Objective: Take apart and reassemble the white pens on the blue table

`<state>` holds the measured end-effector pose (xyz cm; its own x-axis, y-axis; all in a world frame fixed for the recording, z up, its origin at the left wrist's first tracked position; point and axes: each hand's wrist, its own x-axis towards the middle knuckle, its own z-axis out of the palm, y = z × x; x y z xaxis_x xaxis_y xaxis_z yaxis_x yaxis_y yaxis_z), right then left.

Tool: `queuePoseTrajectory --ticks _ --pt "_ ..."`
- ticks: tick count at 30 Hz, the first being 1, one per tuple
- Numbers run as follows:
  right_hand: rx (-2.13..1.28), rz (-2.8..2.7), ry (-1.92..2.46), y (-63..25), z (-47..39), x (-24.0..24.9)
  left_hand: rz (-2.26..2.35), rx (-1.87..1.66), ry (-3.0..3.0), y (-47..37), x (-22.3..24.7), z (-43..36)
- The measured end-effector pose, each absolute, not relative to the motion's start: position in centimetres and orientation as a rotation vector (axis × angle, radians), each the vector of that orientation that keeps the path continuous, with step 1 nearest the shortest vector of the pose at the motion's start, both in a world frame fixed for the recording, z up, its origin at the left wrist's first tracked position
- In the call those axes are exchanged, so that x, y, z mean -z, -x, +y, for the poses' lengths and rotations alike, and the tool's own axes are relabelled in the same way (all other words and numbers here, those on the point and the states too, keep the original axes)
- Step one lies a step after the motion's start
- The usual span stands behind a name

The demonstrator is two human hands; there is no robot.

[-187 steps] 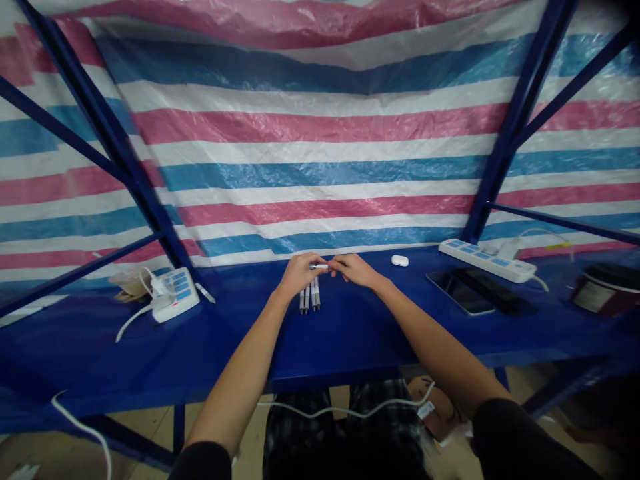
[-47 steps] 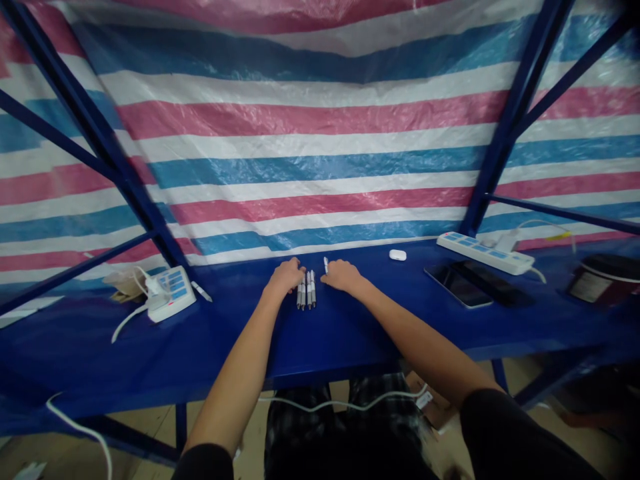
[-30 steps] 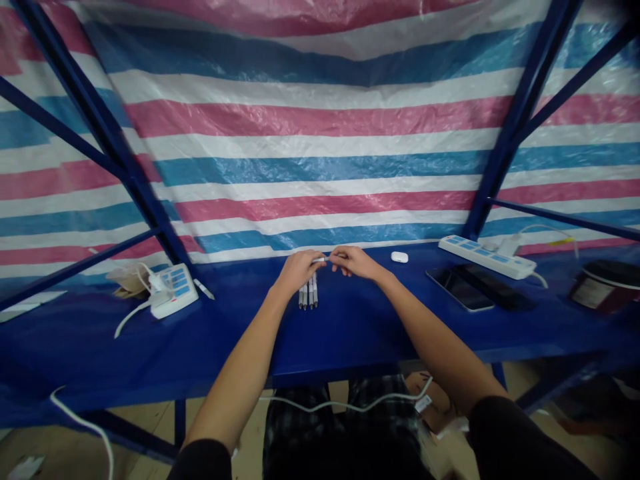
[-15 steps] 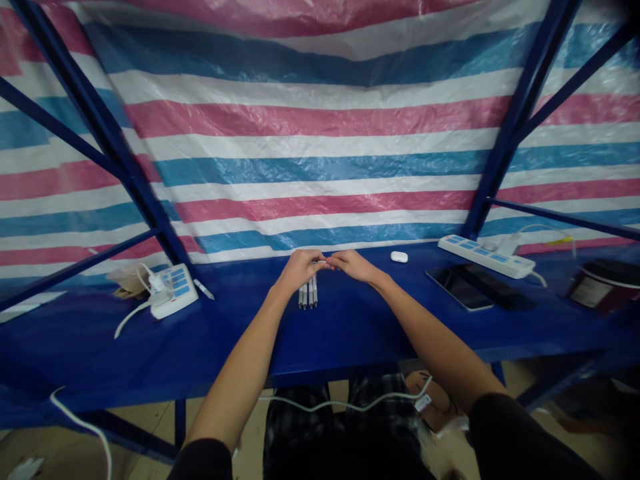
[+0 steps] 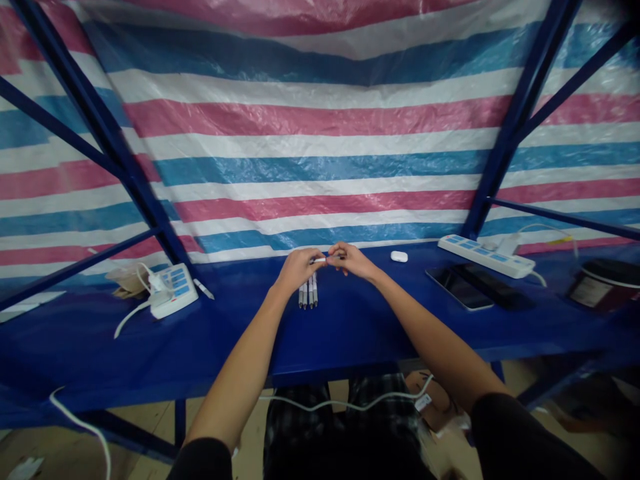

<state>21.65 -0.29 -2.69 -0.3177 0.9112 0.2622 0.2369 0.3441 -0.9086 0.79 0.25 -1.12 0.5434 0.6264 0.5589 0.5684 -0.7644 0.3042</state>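
Observation:
Near the back of the blue table, my left hand [image 5: 300, 265] is closed on a pen [image 5: 319, 260] with a pale barrel. My right hand [image 5: 353, 259] pinches the pen's dark end, level with the left fingertips. The pen lies roughly sideways between the two hands, raised off the table. Just below my left hand, several white-and-grey pens [image 5: 309, 293] lie side by side with their dark tips toward me; their far ends are partly hidden by the hand.
On the left are a white power strip [image 5: 175, 291] and a single pen [image 5: 204, 289]. On the right lie a white earbud case [image 5: 399, 256], a phone [image 5: 459, 288], another power strip [image 5: 486, 256] and a dark tub [image 5: 605, 283]. Blue posts stand at both sides.
My right hand has lifted slightly and its fingers have spread around the dark end of the pen, which now shows more. My left hand has barely moved.

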Motion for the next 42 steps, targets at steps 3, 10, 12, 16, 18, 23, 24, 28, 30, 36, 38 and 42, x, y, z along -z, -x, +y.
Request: queuePoseTrajectory --ticks 3,10,12,16,18,23,24,28,30,36,38,42 --pt "-1.127 -1.734 1.011 -21.5 -0.4 2.6 1.035 -1.034 -2.694 -0.8 1.2 0.3" --pt "-1.139 -1.682 1.010 -21.6 -0.2 2.6 0.994 -1.057 -2.737 -0.7 1.3 0.5" --pt "-1.134 -1.668 0.983 -21.6 0.0 2.8 0.982 -1.041 -2.757 -0.7 1.4 0.6" --pt "-1.123 -1.630 0.936 -21.6 0.4 3.1 0.976 -1.053 -2.756 -0.7 1.6 0.7" --pt "-1.150 -1.628 0.948 -21.6 0.4 3.1 0.973 -1.051 -2.756 -0.7 1.6 0.7" --pt "-1.129 -1.595 0.909 -21.6 0.4 3.0 0.964 -1.023 -2.768 -0.7 1.7 0.8" --pt "-1.150 -1.598 0.926 -21.6 0.4 3.0 0.960 -1.023 -2.762 -0.6 1.7 0.8" --pt "-1.162 -1.625 0.961 -21.7 0.5 3.2 0.946 -1.031 -2.734 -0.5 1.8 1.1" --pt "-1.116 -1.613 0.944 -21.7 0.6 3.2 0.954 -1.037 -2.727 -0.5 1.9 1.2" --pt "-1.151 -1.633 0.976 -21.7 0.7 3.3 0.966 -1.006 -2.727 -0.5 1.8 1.1" --pt "-1.116 -1.619 0.960 -21.6 0.7 3.3 0.977 -0.997 -2.729 -0.5 1.8 1.1" --pt "-1.160 -1.644 1.004 -21.5 0.6 3.3 0.965 -0.989 -2.728 -0.5 1.8 1.1"
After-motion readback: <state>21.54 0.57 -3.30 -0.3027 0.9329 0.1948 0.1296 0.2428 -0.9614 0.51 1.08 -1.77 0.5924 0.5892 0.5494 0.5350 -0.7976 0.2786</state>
